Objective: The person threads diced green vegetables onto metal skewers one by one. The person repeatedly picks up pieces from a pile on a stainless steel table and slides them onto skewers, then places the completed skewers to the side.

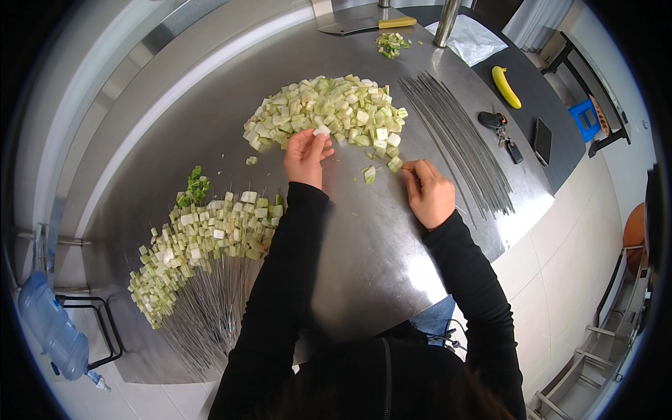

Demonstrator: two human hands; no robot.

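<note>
My left hand [307,155] pinches a whitish cut vegetable piece [321,130] between thumb and fingers, at the near edge of a heap of pale green vegetable chunks [320,107]. To the right, the fingers of my right hand [430,191] are closed in a pinch. A thin line by the wrist looks like a metal skewer in its grip, mostly hidden by the hand. One green chunk [395,164] is right at these fingertips; whether it is threaded cannot be made out. Small leafy scraps [369,175] lie between the hands.
Loaded skewers [210,294] are massed at left, beside green leaves [193,188]. Bare metal skewers [457,142] lie right on the steel table [362,252]. A cleaver [362,24] and trimmings [391,45] are at the back. A banana [506,87], keys [501,134] and a phone [542,142] lie far right.
</note>
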